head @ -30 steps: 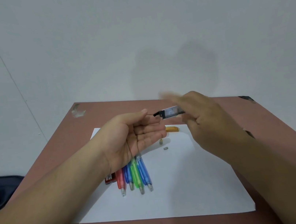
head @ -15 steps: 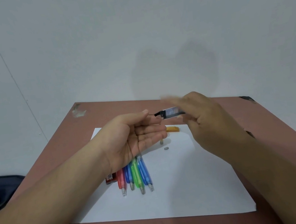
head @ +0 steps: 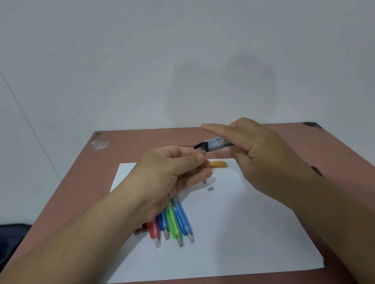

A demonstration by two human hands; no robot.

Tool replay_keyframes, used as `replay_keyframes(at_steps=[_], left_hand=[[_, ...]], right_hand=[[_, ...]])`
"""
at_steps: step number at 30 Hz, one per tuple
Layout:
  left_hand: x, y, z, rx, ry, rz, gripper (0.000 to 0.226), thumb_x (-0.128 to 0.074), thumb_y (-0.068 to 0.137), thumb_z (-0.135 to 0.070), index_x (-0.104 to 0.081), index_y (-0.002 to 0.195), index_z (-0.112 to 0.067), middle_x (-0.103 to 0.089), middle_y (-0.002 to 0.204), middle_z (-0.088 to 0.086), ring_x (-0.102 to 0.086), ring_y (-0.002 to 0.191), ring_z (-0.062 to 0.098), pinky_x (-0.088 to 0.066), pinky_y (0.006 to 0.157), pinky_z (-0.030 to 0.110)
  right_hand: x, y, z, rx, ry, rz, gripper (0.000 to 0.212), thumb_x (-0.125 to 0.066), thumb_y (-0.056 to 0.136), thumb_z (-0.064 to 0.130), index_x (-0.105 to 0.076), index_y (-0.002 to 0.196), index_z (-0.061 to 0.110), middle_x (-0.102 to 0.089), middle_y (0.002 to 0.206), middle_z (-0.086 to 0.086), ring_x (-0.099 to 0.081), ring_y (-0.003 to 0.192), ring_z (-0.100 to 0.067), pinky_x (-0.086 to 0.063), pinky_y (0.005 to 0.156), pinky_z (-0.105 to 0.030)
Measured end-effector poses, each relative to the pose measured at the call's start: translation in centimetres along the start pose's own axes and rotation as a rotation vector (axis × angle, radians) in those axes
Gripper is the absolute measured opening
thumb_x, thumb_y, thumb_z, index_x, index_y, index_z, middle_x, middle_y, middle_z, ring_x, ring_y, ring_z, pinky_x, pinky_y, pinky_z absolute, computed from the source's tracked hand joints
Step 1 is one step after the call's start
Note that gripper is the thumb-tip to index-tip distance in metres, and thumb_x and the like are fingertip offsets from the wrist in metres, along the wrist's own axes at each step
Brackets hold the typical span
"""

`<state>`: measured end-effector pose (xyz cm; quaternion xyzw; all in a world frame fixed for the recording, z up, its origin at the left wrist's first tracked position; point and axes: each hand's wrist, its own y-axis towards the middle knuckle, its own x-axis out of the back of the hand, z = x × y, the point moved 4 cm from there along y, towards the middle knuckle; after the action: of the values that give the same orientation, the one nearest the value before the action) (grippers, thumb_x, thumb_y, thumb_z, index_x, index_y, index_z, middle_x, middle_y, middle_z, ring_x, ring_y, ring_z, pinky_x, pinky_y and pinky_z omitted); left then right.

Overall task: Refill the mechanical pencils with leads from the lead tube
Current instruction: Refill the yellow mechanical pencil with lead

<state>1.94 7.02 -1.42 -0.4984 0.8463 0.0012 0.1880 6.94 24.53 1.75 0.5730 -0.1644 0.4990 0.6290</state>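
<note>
My right hand (head: pixel 264 154) holds the clear lead tube (head: pixel 216 143) level above the table, black mouth pointing left, forefinger stretched out over it. My left hand (head: pixel 169 176) hovers just left of the mouth with fingers curled and thumb pinched against forefinger; the lead there is too thin to make out. Under that hand, several mechanical pencils lie side by side on white paper (head: pixel 243 230): a red pencil (head: pixel 154 232), a green pencil (head: pixel 173 221) and a blue pencil (head: pixel 184 220). An orange pencil (head: pixel 218 164) lies farther back, partly hidden.
Two small grey pieces (head: pixel 210 189) lie on the paper near the orange pencil. A red item (head: pixel 139 230) peeks out left of the pencils. The brown table (head: pixel 331 169) meets a white wall. A dark bag (head: pixel 0 245) sits off its left edge.
My left hand, which lay open palm-up under the tube's mouth, has curled its fingers and pinched thumb to forefinger. My right hand keeps holding the tube in nearly the same place.
</note>
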Motion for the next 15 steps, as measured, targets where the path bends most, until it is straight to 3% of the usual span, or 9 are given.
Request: replay_keyframes(at_steps=[7,12,15], left_hand=[[0.16,0.06,-0.18,-0.063,0.063,-0.046,0.011,-0.07,0.089,-0.006,-0.071,0.095,0.004,-0.075,0.098,0.022,-0.074,0.091,0.027,-0.06,0.085,0.03],[0.33,0.01,-0.44,-0.135,0.201,-0.107,0.01,-0.069,0.091,-0.008,-0.074,0.097,-0.001,-0.077,0.093,0.016,-0.076,0.09,0.025,-0.059,0.088,0.032],[0.36,-0.04,-0.66,-0.176,0.268,-0.14,0.009,-0.069,0.092,-0.011,-0.075,0.096,-0.004,-0.077,0.091,0.014,-0.076,0.085,0.022,-0.06,0.085,0.031]], right_hand=[[0.11,0.03,0.12,-0.006,0.009,0.005,0.064,-0.055,0.095,-0.001,-0.049,0.146,0.038,-0.053,0.097,0.004,-0.051,0.089,-0.016,-0.049,0.077,-0.033],[0.32,0.05,-0.06,-0.071,0.07,-0.001,0.06,-0.059,0.096,0.004,-0.05,0.144,0.039,-0.051,0.092,0.012,-0.048,0.088,-0.005,-0.038,0.078,-0.013],[0.42,0.02,-0.05,-0.105,0.096,0.005,0.059,-0.06,0.097,0.007,-0.05,0.144,0.041,-0.05,0.091,0.016,-0.048,0.089,-0.002,-0.036,0.077,-0.01]])
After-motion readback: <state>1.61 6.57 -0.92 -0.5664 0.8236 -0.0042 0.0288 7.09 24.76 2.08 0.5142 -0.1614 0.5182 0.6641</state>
